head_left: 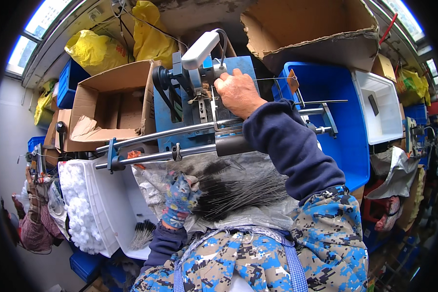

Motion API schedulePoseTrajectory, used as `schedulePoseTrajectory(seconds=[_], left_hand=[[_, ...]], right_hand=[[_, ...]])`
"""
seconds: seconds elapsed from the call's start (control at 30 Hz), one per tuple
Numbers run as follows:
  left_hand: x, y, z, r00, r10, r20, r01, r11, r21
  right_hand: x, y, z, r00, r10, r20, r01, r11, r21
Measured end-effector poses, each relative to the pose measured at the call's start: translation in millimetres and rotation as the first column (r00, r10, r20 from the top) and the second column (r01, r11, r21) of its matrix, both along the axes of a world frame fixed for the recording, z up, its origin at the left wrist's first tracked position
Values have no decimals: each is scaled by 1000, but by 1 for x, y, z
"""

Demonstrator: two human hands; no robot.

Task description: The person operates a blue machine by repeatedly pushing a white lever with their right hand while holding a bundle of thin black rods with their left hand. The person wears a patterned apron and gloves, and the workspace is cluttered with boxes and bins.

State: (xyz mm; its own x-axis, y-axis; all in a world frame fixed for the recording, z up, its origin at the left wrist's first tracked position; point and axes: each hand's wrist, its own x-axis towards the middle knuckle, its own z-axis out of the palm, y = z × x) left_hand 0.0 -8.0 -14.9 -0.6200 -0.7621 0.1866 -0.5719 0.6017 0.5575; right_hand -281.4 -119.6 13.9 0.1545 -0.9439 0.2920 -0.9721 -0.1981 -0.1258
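Observation:
My bare right hand [239, 92] reaches over the blue bench machine [168, 129], fingers bent and closed at its work spot. What they grip is hidden beneath them. A thin wire [271, 79] runs from beside this hand toward a small brown plate [293, 81] on the right. My left hand [179, 194], in a flowered glove with bare fingertips, is curled beside a pile of thin wire-stemmed brushes [246, 192] with dark bristles. Anything held in it is too blurred to make out. The pile lies on a pale woven sack [211, 226] over my lap.
Two metal rails [194, 152] cross in front of me. At left stand an open cardboard box [107, 134], a white bin [109, 194] with more brushes [143, 234], and white fluffy pieces [80, 209]. A large blue bin [345, 160] and white tray [396, 114] are at right.

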Motion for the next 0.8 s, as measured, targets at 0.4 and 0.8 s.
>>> schedulePoseTrajectory(seconds=[0.4,0.8], left_hand=[[3,2,-4,999,-27,27,28,1000,-10],[-6,3,8,998,-45,45,45,999,17]], right_hand=[[-1,0,-2,999,-43,13,43,999,-21],[-4,-8,-8,990,-17,141,13,1000,29]])
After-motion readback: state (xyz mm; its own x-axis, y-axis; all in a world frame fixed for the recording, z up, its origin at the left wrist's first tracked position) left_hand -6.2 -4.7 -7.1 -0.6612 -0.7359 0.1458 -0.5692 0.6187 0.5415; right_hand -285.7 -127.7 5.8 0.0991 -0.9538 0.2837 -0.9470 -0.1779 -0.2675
